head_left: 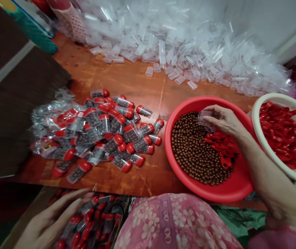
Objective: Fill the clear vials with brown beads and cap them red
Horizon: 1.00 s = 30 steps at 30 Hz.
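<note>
My right hand (224, 119) reaches over the red basin (231, 188) of small brown beads (192, 148) and pinches a clear empty plastic tube (204, 118) at the beads' surface. Loose red caps (222, 147) lie on the beads just below that hand. My left hand (51, 221) is low at the bottom left, fingers stretched out and blurred, resting over a box of filled red-capped tubes (98, 221) below the table edge.
A heap of filled red-capped tubes (98, 133) lies mid-table. A large pile of empty clear tubes (186, 45) fills the far side. A white bowl of red caps (284, 136) stands at the right. Dark boards (15, 100) lie on the left.
</note>
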{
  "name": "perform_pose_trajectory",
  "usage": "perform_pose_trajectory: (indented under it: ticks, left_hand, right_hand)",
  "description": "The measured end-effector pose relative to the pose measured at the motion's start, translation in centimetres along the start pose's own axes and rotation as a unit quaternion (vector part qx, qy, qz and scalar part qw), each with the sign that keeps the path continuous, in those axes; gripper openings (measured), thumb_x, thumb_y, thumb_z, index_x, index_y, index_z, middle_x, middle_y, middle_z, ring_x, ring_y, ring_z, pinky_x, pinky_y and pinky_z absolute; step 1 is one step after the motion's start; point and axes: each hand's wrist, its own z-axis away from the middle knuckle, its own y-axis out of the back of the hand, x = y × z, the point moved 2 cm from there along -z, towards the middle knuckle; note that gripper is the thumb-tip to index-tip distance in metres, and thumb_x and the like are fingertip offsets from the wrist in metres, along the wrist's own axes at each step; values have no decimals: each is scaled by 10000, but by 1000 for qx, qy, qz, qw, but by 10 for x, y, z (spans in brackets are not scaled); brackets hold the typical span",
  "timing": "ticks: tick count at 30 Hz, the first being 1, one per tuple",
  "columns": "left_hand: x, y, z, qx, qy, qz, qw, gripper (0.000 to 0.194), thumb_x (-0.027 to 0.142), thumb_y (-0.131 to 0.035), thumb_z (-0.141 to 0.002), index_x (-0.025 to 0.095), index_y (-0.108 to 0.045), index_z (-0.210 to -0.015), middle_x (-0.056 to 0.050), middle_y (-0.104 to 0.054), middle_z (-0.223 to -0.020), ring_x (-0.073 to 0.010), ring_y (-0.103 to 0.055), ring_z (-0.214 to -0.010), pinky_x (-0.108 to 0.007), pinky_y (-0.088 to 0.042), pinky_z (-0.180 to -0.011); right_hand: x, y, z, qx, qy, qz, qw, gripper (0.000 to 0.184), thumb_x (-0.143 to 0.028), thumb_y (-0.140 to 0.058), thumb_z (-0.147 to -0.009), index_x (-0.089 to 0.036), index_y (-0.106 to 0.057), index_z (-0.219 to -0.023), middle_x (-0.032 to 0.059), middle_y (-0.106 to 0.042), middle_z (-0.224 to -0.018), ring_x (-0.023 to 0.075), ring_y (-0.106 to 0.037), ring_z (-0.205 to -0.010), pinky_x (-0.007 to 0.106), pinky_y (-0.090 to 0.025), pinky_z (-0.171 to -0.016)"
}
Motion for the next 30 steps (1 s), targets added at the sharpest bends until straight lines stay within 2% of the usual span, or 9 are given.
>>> perform_pose_trajectory:
  ticks: [1, 2, 6, 9, 13, 19, 23, 27, 30]
  left_hand:
    - [23, -10, -6, 40, 7, 10, 999, 306, 598, -585, -862, 440, -709, -1091, 120, -796, -1061, -320, -763, -952, -501, -662, -759]
    - [49, -24, -13, 31, -31, 22, 999, 303, 564, -636, -846, 366, -741, -1049, 59, -807, -1044, -312, -765, -938, -470, -655, -804]
    - [147, -85, -50, 87, -265, 36, 959, 179, 322, -628, -921, 222, -749, -1007, -28, -809, -966, -201, -760, -860, -332, -612, -848]
    - [188, -122, -73, 70, -405, 61, 910, 191, 176, -569, -944, 185, -731, -1044, -56, -802, -1012, -163, -757, -901, -282, -604, -856]
    - [204, -144, -89, 44, -507, 65, 858, 302, 48, -485, -928, 162, -695, -1113, -84, -789, -1049, -154, -750, -975, -286, -604, -896]
    - [213, -145, -92, -49, -552, -39, 831, 337, 29, -505, -910, 129, -624, -1210, -121, -738, -1181, -199, -694, -1127, -369, -582, -1006]
    - [224, -150, -91, -98, -563, -160, 805, 348, 111, -614, -899, 88, -597, -1246, -153, -700, -1234, -261, -654, -1159, -444, -555, -1035]
    - [229, -160, -94, -101, -545, -246, 795, 513, 211, -682, -890, 78, -531, -1362, -174, -674, -1250, -305, -644, -1112, -478, -568, -945]
    - [231, -167, -98, -90, -549, -244, 794, 366, 264, -659, -920, 116, -622, -1252, -153, -684, -1192, -303, -658, -1052, -459, -576, -872]
  right_hand:
    - [-1, -5, 0, -7, -8, -13, 1000, 408, -457, -668, -811, -190, -643, -1118, 30, -709, -848, 169, -618, -647, 313, -507, -608]
    - [-2, -10, -1, -8, -16, -18, 1000, 394, -435, -658, -818, -192, -634, -1128, 18, -696, -808, 162, -613, -614, 311, -507, -593]
    - [-1, -36, -2, -19, -83, -33, 996, 282, -338, -620, -841, -185, -601, -1077, -25, -620, -631, 153, -610, -542, 291, -517, -562]
    - [-2, -54, 1, -64, -126, -49, 989, 166, -293, -634, -824, -188, -600, -949, -20, -631, -609, 141, -609, -510, 267, -514, -525]
    - [-6, -69, 10, -151, -173, -68, 971, 91, -243, -694, -762, -192, -621, -743, -24, -635, -569, 115, -568, -440, 228, -460, -445]
    - [-3, -82, 17, -279, -251, -143, 916, 145, -200, -661, -694, -187, -577, -576, -45, -520, -399, 81, -463, -322, 180, -371, -334]
    - [-3, -85, 20, -315, -265, -218, 885, 164, -254, -617, -648, -181, -537, -524, -48, -478, -383, 46, -348, -285, 173, -254, -284]
    - [-5, -87, 24, -331, -256, -277, 865, 133, -284, -620, -615, -172, -574, -561, -35, -524, -417, 52, -376, -290, 175, -275, -281]
    - [-6, -88, 25, -340, -244, -313, 853, 128, -285, -605, -612, -173, -576, -556, -33, -528, -415, 57, -380, -283, 177, -279, -272]
